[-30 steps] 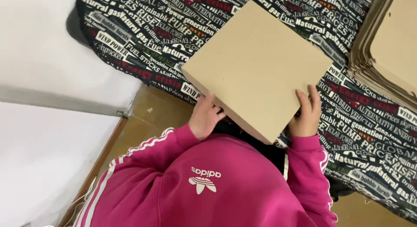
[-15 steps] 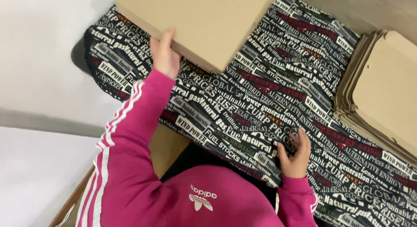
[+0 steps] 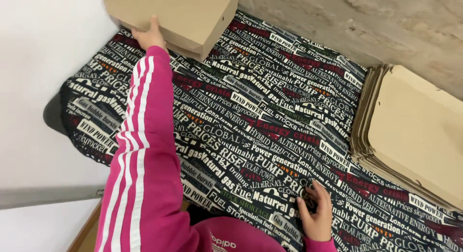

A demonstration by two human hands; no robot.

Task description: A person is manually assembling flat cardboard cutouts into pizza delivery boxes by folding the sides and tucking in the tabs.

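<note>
At the far left corner of the printed cloth (image 3: 270,136), the left hand (image 3: 150,36) lies against the near edge of a closed brown cardboard box (image 3: 183,13). Its fingers press on the box's side and rim, yet the fingertips disappear against the cardboard, so I cannot tell whether they hook under it or merely push flat. That box sits on the cloth beside the white wall (image 3: 43,49), and its top and left end are cut off by the upper frame edge. A pink sleeve with white stripes (image 3: 140,151) stretches from the bottom edge up to the hand, hiding the wrist and part of the cloth beneath.

Near the bottom, the right hand (image 3: 316,216) rests palm down on the cloth with fingers spread, gripping nothing; its wrist runs out of frame. To the right, well apart from both hands, a stack of flat brown cardboard blanks (image 3: 415,131) lies on the cloth, its right side cropped. Beyond the cloth shows a rough grey surface (image 3: 361,25). Left of the sleeve, a dark shape (image 3: 54,114) beside the cloth's edge is too indistinct to identify.
</note>
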